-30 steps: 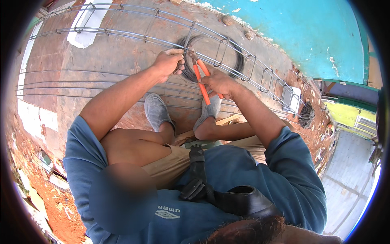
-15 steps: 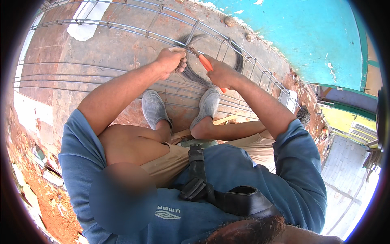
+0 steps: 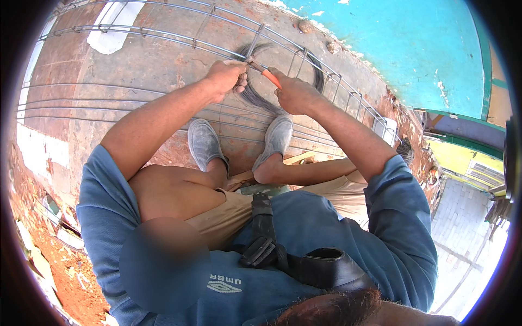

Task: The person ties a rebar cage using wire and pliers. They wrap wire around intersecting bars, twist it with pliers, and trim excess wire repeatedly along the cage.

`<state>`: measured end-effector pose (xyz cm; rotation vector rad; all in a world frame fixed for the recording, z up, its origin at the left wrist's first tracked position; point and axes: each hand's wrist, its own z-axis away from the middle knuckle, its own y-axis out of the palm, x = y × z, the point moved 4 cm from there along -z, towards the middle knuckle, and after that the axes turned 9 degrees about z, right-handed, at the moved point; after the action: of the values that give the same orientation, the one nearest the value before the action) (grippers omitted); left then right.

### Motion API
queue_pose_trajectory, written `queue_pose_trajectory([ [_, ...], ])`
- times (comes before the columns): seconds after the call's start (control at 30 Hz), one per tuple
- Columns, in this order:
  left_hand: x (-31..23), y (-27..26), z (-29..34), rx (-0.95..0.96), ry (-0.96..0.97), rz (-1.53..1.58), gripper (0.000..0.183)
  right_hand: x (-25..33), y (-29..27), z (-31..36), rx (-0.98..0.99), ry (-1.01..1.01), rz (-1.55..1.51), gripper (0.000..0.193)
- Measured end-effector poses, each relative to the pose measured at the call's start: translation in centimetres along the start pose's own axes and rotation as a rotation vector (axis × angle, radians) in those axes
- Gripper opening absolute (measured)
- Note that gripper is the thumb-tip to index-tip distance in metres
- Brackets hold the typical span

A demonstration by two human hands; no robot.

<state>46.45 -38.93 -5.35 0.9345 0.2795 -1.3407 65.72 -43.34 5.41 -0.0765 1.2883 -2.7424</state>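
The orange-handled pincers [image 3: 270,77] are between the two hands, their metal head at the near side of the steel bar cage [image 3: 255,42], by a cross-tie. The right hand [image 3: 296,95] is wrapped around the handles; the left hand [image 3: 228,76] is curled beside the pincers' head, and whether it pinches anything I cannot tell. A dark wire coil [image 3: 319,76] lies on the floor [image 3: 163,60] beneath the cage. Loose bars [image 3: 81,99] run nearer, left, beyond the grey shoes [image 3: 205,142]; a teal panel [image 3: 391,49] stands far right.
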Motion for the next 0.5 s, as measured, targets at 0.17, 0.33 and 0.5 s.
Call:
queue_pose_trajectory([
  [0.17, 0.2, -0.3, -0.1, 0.035, -0.076, -0.037, 0.026, -0.7, 2.1, -2.2, 0.257, 0.035, -0.278, 0.052],
  [0.33, -0.2, 1.9, 0.7, 0.271, -0.263, -0.001, 0.064, 1.1, 8.5, -1.3, 0.646, -0.128, -1.730, 0.040],
  [0.5, 1.8, 4.3, -0.8, 0.188, -0.338, 0.182, 0.091, 4.0, 11.4, -1.6, 0.740, -0.355, -2.049, 0.040],
])
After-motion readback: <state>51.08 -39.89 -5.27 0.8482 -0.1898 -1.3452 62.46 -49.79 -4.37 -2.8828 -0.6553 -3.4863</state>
